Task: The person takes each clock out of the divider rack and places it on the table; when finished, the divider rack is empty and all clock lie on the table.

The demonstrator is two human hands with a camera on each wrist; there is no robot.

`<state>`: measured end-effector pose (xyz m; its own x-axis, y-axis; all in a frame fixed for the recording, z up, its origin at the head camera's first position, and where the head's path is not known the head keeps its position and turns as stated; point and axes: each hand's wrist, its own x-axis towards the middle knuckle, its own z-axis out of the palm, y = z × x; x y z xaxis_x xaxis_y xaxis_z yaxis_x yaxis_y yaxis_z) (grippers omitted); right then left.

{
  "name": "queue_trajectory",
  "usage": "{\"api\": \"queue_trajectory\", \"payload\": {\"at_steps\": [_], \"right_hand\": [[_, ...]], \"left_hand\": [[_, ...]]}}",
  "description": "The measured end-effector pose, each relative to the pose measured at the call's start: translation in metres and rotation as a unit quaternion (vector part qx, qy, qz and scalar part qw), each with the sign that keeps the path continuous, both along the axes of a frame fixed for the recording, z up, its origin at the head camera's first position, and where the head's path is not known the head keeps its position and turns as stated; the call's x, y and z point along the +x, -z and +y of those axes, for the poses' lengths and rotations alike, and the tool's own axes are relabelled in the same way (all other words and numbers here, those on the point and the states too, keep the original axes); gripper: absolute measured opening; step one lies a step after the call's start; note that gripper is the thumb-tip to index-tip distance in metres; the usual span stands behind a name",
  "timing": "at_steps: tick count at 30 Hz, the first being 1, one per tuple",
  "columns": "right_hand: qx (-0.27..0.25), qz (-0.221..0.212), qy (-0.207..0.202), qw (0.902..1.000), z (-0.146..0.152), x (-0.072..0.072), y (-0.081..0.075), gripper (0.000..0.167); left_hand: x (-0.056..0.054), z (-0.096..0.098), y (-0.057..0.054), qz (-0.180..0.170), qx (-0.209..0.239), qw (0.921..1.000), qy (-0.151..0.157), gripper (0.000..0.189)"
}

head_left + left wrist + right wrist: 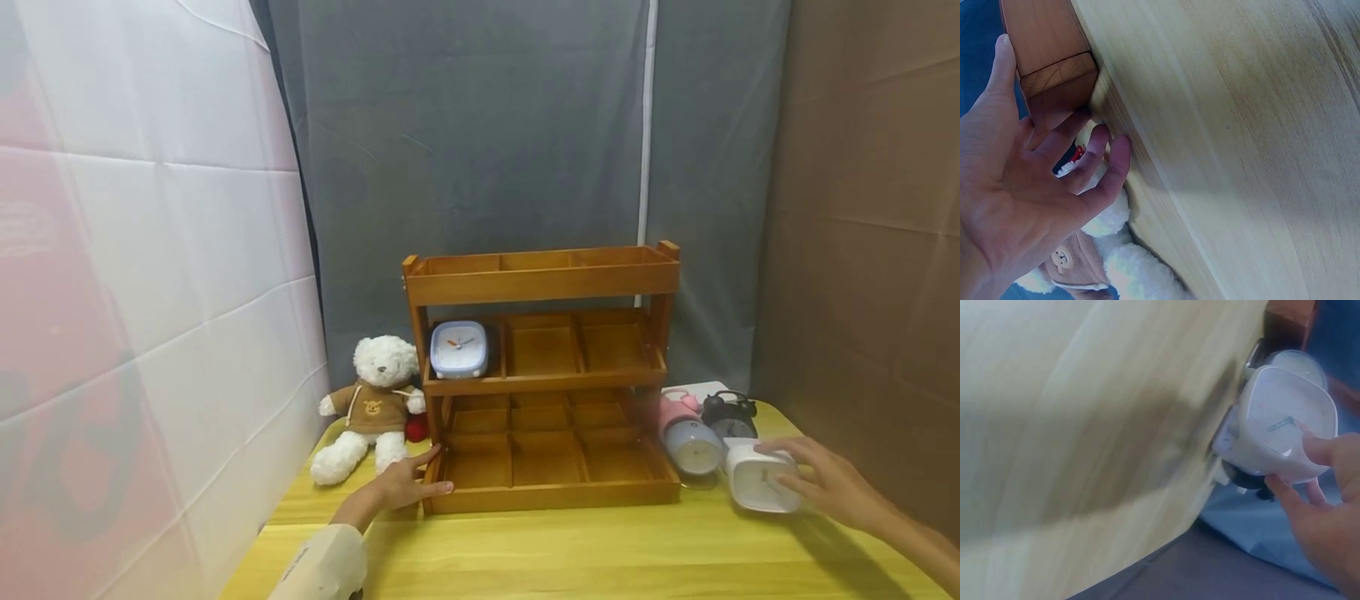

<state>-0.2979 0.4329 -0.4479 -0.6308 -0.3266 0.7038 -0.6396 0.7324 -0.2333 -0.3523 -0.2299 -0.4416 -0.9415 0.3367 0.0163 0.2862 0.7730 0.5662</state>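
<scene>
At the right of the table, my right hand [843, 487] grips a white alarm clock [757, 492] with a rounded square face. Its digits sit on the face and casing in the right wrist view, with the white clock [1285, 419] tilted. My left hand [397, 483] holds the lower left front corner of a brown wooden tiered rack [555, 498]. In the left wrist view, thumb and index finger lie on either side of the rack's corner [1060, 81], the other fingers loosely bent. A blue-rimmed alarm clock [459, 350] stands in the middle tier's left compartment.
A white teddy bear [372, 412] in a brown hoodie sits left of the rack, a red object [416, 427] beside it. Right of the rack stand a round pale clock [693, 447], a pink clock [680, 406] and a black twin-bell clock [730, 412]. Curtains surround the yellow table [555, 554].
</scene>
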Motion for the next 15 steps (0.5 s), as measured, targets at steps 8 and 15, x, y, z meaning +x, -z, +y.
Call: {"api": "queue_trajectory", "payload": {"at_steps": [8, 15], "right_hand": [[-0.012, -0.004, -0.026, 0.9996, 0.011, -0.005, 0.019, 0.057], [-0.022, -0.015, -0.046, 0.9986, 0.018, -0.010, 0.025, 0.057]], "left_hand": [[-0.001, -0.002, 0.004, -0.005, 0.006, 1.0000, -0.007, 0.091], [-0.003, -0.002, 0.004, -0.005, 0.006, 0.9999, -0.007, 0.091]]}}
